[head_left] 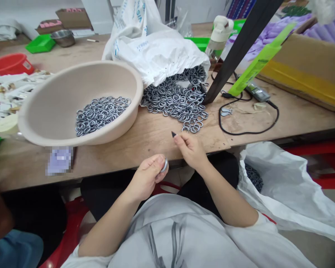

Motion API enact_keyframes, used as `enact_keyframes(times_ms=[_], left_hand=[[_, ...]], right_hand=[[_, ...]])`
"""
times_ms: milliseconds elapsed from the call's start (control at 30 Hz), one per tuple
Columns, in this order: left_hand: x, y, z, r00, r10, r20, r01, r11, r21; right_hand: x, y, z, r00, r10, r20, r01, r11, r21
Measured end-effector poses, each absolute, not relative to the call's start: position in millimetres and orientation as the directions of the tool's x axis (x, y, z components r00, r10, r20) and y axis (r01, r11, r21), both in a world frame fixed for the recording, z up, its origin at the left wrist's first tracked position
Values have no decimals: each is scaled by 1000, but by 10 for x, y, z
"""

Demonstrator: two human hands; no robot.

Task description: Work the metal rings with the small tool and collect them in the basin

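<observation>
One ring pinched rim-out, left hand, seemingly for access; right hand pinches pointed tool, near edge of worktop.

Loose rings, centre: metallic grey.
Single ring, lower centre: silvery grey.
Pointed tip, centre: black.
Basin, left: plain pinkish beige.
Sack, upper centre: white, with blue lettering.
Tabletop, middle of frame: light brown.
Post, upper right: near-black, plain.
Strip, right: bright yellow-green.
Carton, right edge: brown, crossed by a yellow band.
Wrapped goods, upper right: pale purple.
Tub, upper left: red, with a white label.
Tray, upper left: green.
Bottle lid, upper right: cream.
Cable, right: black.
Shirt, bottom: pale grey, with dark grey stripes.
</observation>
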State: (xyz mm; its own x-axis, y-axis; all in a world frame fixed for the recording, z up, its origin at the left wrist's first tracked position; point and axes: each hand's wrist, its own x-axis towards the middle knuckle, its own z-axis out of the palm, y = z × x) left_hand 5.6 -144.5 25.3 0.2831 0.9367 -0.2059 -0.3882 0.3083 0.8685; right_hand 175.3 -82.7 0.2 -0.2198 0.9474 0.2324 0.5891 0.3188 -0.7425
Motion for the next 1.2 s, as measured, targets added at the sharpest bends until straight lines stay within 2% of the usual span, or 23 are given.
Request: enact_keyframes(times_ms=[100,167,267,367,433,533,600,700,867,933,1033,1200], left_hand=[[-8,-1432,292,227,952,-206,-365,279,888],[-40,-1397,287,179,955,-238,-368,289,884],[-61,-1342,253,146,945,-293,-391,327,860],[-61,-1302,214,95,939,-329,-451,336,827],[-51,-1281,193,66,933,-355,-483,341,807],[-5,-1257,156,58,924,-378,-485,356,798],[46,-1250,120,52,933,-357,-459,339,821],[112,-1253,53,27,959,-283,-406,270,873],[106,-1285,-4,-37,989,-143,-279,127,952],[92,-1296,-5,-37,994,-103,-253,90,963],[105,-1304,0,10,991,-133,-290,130,948],[154,-1312,29,77,984,-163,-332,179,926]], right_hand=[[1852,-583,-31,-77,979,188,845,164,-508],[1868,-473,-23,-49,987,151,933,99,-346],[1864,-385,-8,-59,992,115,960,88,-268],[1879,-368,-26,-75,982,176,910,140,-390],[1877,-406,-48,-68,972,224,782,191,-594],[1795,-566,-52,-117,978,172,367,204,-908],[1695,-718,-29,-234,968,90,86,113,-990],[1554,-914,16,-364,931,22,-135,-29,-990],[1486,-1003,34,-341,940,2,-270,-96,-958],[1478,-1007,16,-359,933,-15,-268,-118,-956],[1436,-1040,-37,-333,943,2,-236,-82,-968],[1394,-1103,-107,-193,966,172,-68,162,-984]])
